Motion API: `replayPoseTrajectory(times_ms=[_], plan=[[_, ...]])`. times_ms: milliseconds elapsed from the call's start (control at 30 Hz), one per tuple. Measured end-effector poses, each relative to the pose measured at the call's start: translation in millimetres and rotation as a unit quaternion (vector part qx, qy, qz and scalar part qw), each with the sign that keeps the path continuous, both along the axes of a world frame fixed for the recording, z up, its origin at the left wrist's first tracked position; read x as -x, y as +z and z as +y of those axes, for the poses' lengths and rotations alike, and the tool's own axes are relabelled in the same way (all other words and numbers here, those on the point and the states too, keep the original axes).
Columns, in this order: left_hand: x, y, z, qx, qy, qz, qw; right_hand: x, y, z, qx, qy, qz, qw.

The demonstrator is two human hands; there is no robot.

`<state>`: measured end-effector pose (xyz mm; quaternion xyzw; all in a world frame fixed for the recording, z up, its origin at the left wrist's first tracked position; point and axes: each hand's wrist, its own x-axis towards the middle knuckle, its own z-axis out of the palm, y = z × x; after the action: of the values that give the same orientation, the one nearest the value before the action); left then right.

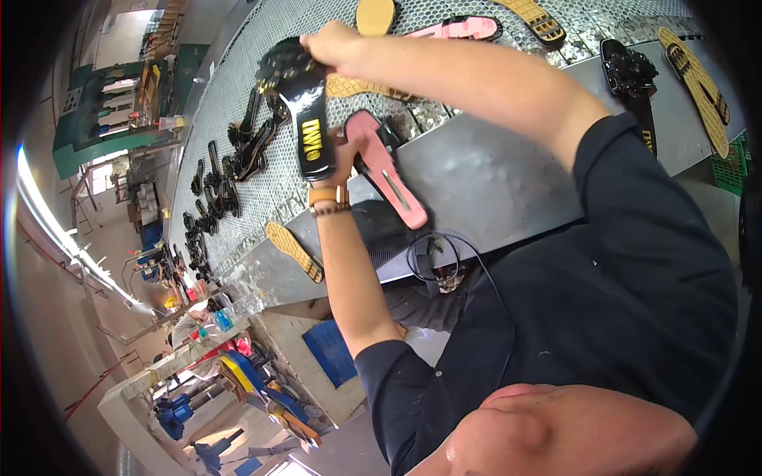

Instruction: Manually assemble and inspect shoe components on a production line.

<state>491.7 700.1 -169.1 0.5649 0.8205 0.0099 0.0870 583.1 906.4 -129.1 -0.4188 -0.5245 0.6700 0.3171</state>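
A black sandal [309, 123] with a shiny insole, gold lettering and a dark ornamented strap is held up over the mesh surface. My left hand [344, 157], below a tan watch band, is closed around its heel end, partly hidden behind it. At the toe end, my right hand [333, 46] pinches the sandal beside the ornamented strap. Right next to my left hand is a pink-faced sole [386, 170] with a slot along its middle; I cannot tell whether the fingers touch it. Behind the sandal, a tan gridded sole [361, 86] partly shows.
Several black sandals [213, 198] line the left of the mesh conveyor [262, 194]. A tan sole [294, 251] lies at the metal edge [508, 170]. Another black sandal [631, 79] and a tan sole [698, 95] are on the right. A thin black cable [484, 266] loops near my body.
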Motion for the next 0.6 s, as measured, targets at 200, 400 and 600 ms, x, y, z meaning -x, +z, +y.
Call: replayPoseTrajectory(times_ms=[200, 400, 600], plan=[[-71.3, 103.5, -79.5, -0.16, 0.18, -0.525, 0.816, -24.0, -78.8, -45.1, -0.402, 0.194, -0.208, 0.87], [-87.1, 105.6, -126.9, -0.431, 0.132, -0.686, 0.571, -66.6, -68.0, -56.8, -0.503, 0.337, -0.314, 0.732], [-127.4, 77.9, -115.7, -0.457, 0.071, -0.722, 0.514, -206.2, 17.2, -55.5, -0.295, 0.478, -0.266, 0.783]])
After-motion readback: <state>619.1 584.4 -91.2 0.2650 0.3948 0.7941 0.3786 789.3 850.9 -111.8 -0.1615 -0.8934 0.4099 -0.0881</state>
